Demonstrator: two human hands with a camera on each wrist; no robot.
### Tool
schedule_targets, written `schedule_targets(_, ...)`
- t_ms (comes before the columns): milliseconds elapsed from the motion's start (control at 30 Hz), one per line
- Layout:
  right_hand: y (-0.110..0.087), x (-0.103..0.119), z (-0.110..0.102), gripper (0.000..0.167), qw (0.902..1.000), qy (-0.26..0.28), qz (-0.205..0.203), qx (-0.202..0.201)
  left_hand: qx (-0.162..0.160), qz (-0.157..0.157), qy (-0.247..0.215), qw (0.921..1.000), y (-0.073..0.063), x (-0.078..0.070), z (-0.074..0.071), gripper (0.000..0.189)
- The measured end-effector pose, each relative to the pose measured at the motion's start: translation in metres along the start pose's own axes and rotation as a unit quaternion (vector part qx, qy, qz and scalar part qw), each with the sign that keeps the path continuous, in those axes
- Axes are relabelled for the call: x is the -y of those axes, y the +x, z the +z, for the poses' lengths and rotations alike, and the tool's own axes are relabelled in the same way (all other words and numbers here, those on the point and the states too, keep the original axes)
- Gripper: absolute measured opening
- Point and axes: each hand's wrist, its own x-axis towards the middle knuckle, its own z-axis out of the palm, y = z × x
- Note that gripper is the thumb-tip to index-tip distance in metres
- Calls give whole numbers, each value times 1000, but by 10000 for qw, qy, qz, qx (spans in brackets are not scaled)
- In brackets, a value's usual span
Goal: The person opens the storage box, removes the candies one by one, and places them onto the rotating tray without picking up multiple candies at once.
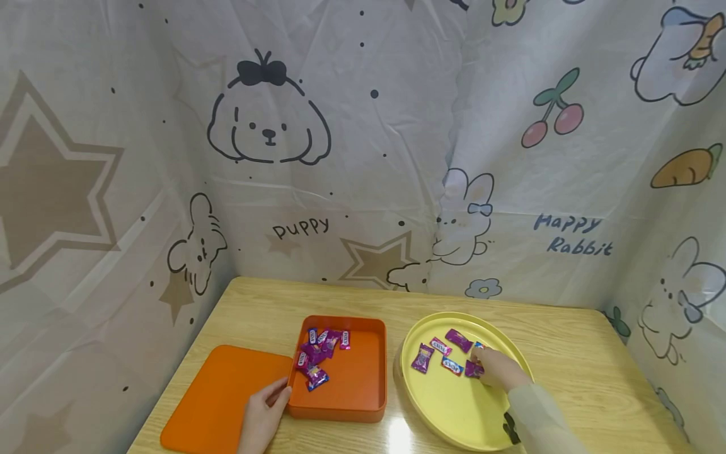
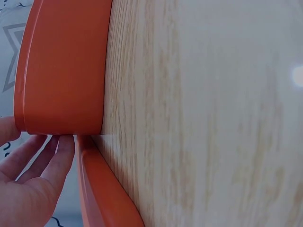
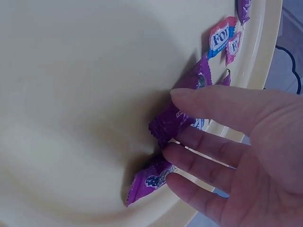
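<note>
My right hand reaches over the round yellow tray. Its thumb lies across a purple-wrapped candy while the fingertips come up on the other side, pinching it. A second purple candy lies by the lower fingertips. Around them on the tray are more wrapped candies, including a blue-and-pink one and another purple one. My left hand touches the left wall of a square orange box with extended fingers. Several purple, pink and blue candies are clustered in the box's left part.
An orange lid lies flat on the wooden table, left of the box and beside my left hand. A dark object shows by the tray's lower right rim. Behind the table hangs a printed cloth.
</note>
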Motion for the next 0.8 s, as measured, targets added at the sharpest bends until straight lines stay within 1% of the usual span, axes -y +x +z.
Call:
schedule_targets(67, 0, 0, 0, 26, 10000, 9, 41, 12, 8, 32, -5, 10000, 0, 0, 0, 34)
schedule_targets(233, 0, 0, 0, 27, 10000, -18, -7, -10, 13, 26, -28, 10000, -1, -1, -1, 34)
schedule_targets(400, 0, 1, 0, 25, 10000, 24, 18, -59, 47, -31, -55, 10000, -2, -2, -1, 35)
schedule_targets(533, -1, 3, -6, 25, 10000, 53, 72, -28, 36, -12, -63, 10000, -2, -2, -1, 34)
schedule_targets(633, 3, 6, -10, 25, 9998, 129, 144, -9, 13, 38, -76, 10000, -2, -1, -1, 34)
schedule_targets(700, 5, 10, -15, 29, 9996, 210, 147, -99, -3, 44, -81, 10000, -2, -1, -1, 33)
schedule_targets(800, 9, 20, -21, 34, 9989, 294, 116, -340, -5, 28, -70, 10000, -2, -2, -1, 34)
